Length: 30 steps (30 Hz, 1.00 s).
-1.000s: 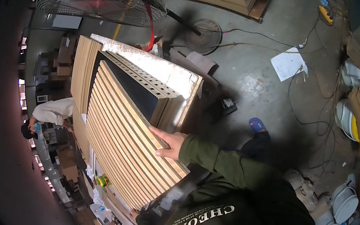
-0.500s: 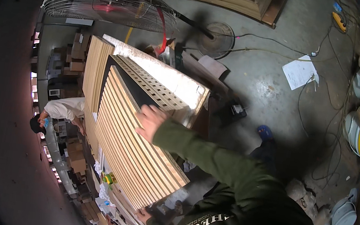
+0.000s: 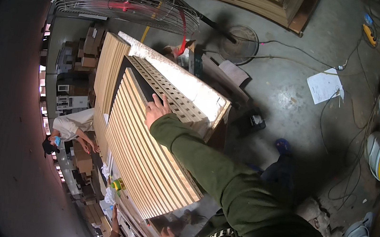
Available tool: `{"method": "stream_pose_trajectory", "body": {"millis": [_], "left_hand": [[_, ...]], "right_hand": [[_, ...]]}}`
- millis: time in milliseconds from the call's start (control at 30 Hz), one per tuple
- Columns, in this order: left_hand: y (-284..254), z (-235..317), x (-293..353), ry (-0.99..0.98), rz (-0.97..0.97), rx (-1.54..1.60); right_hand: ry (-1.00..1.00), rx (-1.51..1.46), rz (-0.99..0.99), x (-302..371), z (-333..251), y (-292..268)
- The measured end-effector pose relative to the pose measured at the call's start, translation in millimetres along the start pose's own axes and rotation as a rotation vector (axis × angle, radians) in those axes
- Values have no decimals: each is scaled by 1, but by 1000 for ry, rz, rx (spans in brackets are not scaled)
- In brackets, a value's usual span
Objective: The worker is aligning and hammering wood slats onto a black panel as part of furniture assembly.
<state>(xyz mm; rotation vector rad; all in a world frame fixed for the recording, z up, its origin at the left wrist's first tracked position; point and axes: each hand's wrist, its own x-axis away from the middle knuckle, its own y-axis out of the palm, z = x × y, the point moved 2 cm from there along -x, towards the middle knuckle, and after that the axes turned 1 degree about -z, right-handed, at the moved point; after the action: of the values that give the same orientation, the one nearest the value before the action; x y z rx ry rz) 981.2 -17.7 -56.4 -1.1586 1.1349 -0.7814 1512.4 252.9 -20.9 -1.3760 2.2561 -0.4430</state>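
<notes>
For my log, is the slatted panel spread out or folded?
Spread out: the slatted panel shows one broad striped face without a fold, the right hand at its edge.

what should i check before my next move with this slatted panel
1) Right hand on the slatted panel: ok, it appears to rest at the upper edge.
2) Left hand on the panel: not ok, it appears off it, near the lower corner.
3) Pale-shirted co-worker's hands off the panel: ok, they appear apart from it, to the left.
4) Standing fan away from the panel: ok, there is a visible gap between them.
5) Support under the panel's middle: cannot tell, the underside is hidden.
</notes>
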Motion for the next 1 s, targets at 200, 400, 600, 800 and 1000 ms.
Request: {"method": "stream_pose_trajectory", "body": {"millis": [200, 400, 600, 800, 1000], "left_hand": [[10, 23, -8, -13, 30, 336], [-15, 53, -62, -187, -14, 601], [-24, 62, -118, -252, -66, 686], [-24, 62, -134, -275, -92, 650], [-28, 50, -127, -283, -99, 603]], "right_hand": [[52, 12, -136, -2, 15, -6], [-127, -375, 15, 73, 12, -65], [128, -892, -322, 209, 27, -84], [192, -1089, -421, 273, 22, -77], [-26, -812, -175, 282, 24, -73]]}}
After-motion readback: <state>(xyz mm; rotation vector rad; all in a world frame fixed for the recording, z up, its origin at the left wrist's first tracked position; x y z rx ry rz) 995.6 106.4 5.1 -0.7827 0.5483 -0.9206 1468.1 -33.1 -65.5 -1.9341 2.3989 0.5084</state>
